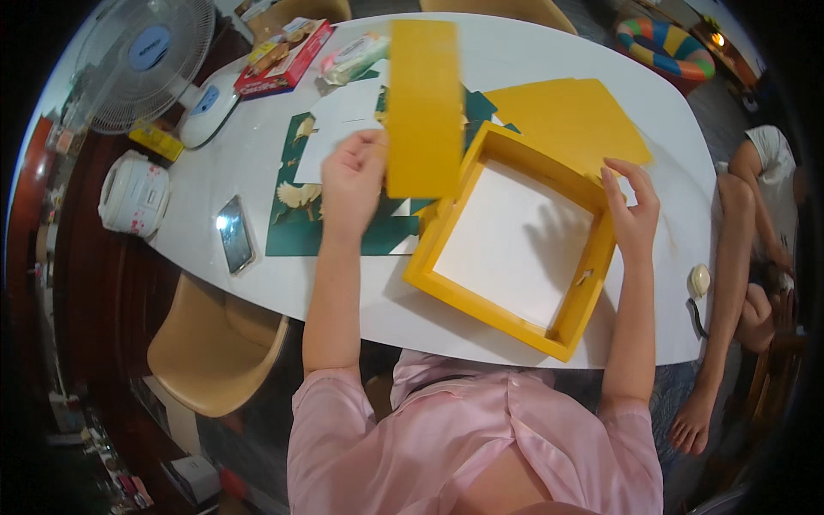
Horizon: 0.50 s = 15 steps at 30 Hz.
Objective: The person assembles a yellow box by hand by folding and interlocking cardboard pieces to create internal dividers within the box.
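Note:
My left hand (352, 182) holds up a long yellow cardboard strip (422, 107) by its lower left edge, above the table. A square yellow frame (515, 236) with raised sides lies on the white table (215, 184) in front of me, its white inside showing. My right hand (633, 206) rests with fingers apart on the frame's right side, near its far corner. A flat yellow cardboard sheet (566, 120) lies just behind the frame. Green sheets with cut-out gold shapes (296, 223) and white paper (343, 120) lie under and beside my left hand.
A phone (234, 233) lies at the table's left edge. A fan (142, 60), a rice cooker (133, 193) and a red box (283, 60) stand at the left. A tan chair (215, 348) is below. Another person (755, 249) sits on the floor at right.

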Tool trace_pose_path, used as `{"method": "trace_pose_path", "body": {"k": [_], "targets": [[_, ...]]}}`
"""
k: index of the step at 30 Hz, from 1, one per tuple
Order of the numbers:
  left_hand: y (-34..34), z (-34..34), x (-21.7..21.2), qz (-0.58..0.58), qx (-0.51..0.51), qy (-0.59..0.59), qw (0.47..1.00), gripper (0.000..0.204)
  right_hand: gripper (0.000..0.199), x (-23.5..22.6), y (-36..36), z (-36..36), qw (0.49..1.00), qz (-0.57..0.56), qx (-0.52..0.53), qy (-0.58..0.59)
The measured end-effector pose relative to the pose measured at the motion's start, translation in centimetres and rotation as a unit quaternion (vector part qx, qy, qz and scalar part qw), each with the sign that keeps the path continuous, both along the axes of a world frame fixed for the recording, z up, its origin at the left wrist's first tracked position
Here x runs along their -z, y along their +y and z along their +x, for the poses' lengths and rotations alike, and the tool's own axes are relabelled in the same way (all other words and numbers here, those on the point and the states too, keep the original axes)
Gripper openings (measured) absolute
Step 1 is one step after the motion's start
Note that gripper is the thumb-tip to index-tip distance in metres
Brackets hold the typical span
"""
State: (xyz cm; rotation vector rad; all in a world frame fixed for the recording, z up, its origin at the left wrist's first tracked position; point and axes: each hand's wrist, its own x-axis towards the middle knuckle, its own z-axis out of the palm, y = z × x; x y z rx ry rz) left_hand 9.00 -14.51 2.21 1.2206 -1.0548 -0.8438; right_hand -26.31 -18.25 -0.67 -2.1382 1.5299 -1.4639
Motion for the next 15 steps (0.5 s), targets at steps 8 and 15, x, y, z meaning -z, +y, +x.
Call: {"method": "trace_pose_path", "body": {"k": [8, 15], "targets": [[2.8, -8.2, -1.4, 0.081, 0.223, -0.041, 0.971, 0.016, 0.029, -3.4, 4.0, 3.5, 0.842, 0.337, -0.202, -0.37], [2.8, -10.1, -1.0, 0.154, 0.356, 0.111, 0.915, 0.026, 0.032, -3.4, 4.1, 2.4, 0.823, 0.397, -0.247, -0.322]]}}
